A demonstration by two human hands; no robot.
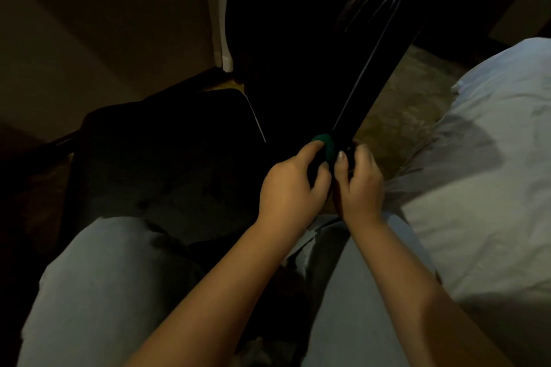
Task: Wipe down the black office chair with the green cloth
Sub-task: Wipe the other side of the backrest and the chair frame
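The black office chair fills the dark middle of the view: a glossy black part [351,68] slants down from the top towards my hands, and a dark seat pad [155,143] lies to the left. The green cloth [324,144] is bunched against the lower end of that glossy part. My left hand [292,188] grips the cloth, its fingers curled over it. Right beside it, my right hand [359,185] curls round the lower end of the glossy part, thumb nail showing. Most of the cloth is hidden under my fingers.
White bedding [483,143] takes up the right side. My knees in light trousers [104,277] are at the bottom. Brownish carpet [417,86] shows between the chair and the bed. A white strip [220,9] runs down the wall at the upper left.
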